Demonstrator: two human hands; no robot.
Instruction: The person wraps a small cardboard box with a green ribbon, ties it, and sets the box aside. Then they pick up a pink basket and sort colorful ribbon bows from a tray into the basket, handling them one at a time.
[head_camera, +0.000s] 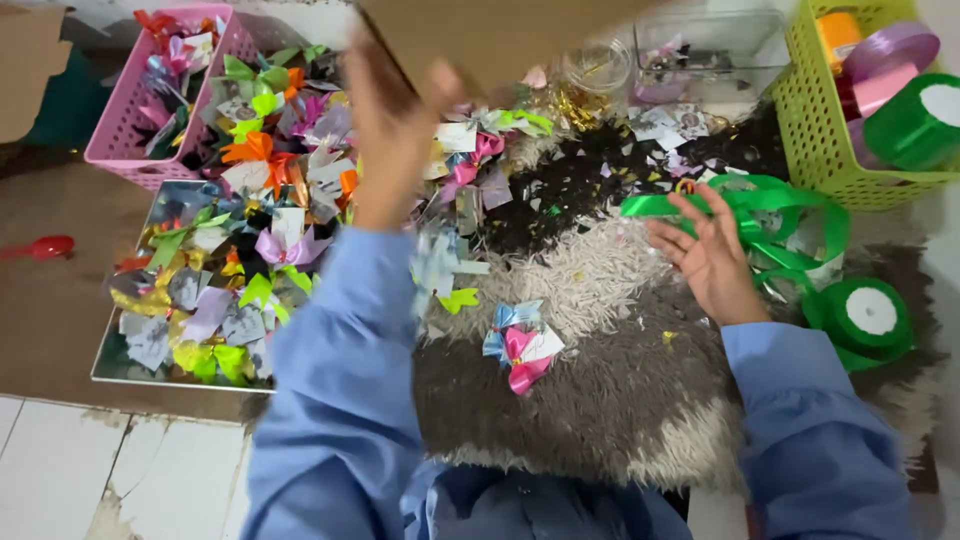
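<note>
Open room: shaggy rug (600, 400) between the hands, bare but for one pink-and-blue bow (520, 352) lying nearer the right hand (touching neither). Edges: bow heap (250, 220) crowds beside the left hand; green basket (830, 150) beyond the right. Floor: rug over brown mat. Left hand (395, 130): raised, gripping a cardboard sheet (480, 35). Right hand (710, 250): fingers spread, touching loose green ribbon (770, 200).

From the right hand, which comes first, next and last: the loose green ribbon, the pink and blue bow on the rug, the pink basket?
Measured from the right hand:
1. Loose green ribbon, at its fingers.
2. Pink and blue bow, lower left on the shaggy rug.
3. Pink basket, far top left.
</note>
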